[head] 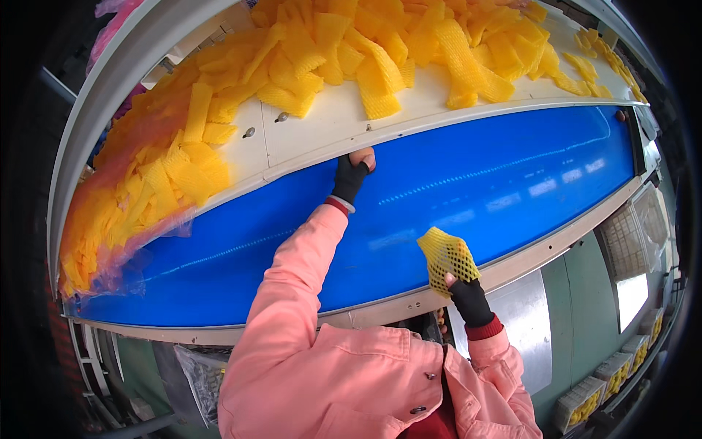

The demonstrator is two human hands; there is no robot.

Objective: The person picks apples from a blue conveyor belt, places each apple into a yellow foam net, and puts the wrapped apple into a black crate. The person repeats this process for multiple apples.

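Note:
My left hand [351, 176], in a black fingerless glove, reaches across the blue conveyor belt [439, 159] to its far edge. Its fingers are closed around a round reddish fruit [361, 156], partly hidden by the hand. Over the belt's near edge, my right hand [467, 296], gloved the same way, grips a yellow foam net sleeve [447, 257] by its lower end. The sleeve's mesh is stretched wide; whether anything is inside, I cannot tell. Beyond the belt, many loose yellow foam net sleeves [378, 60] lie heaped on a white shelf [307, 134].
Clear plastic film [170, 225] hangs from the heap onto the belt's left end. A small round fruit [621, 116] sits at the far right end. White crates [581, 403] with yellow contents stand on the green floor [587, 296], lower right. A metal rail [526, 266] borders the belt's near side.

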